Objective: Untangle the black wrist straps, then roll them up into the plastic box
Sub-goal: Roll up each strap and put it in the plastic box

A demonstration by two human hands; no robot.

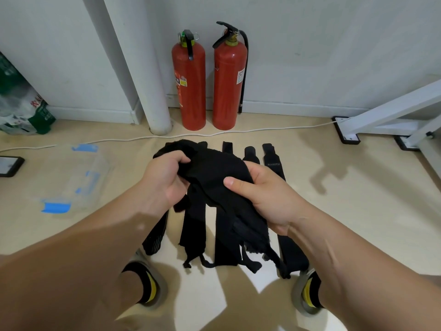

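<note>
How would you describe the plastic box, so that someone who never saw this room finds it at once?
Start at the white round pillar left of the two red fire extinguishers. On the floor in front of it, slightly left and across the white cable, lies the plastic box. It alone is see-through with bright blue patches; the straps to its right are black.

Soft, fairly bright indoor light fills the room. The floor carries dark, soft-edged shadows, with sharper pale patches of light near the bottom edge. The black straps show almost no surface detail. Wide-angle distortion tilts the white pipe and stretches the forearms, which look slightly blurred. The clear plastic box is faint against the floor.
</note>
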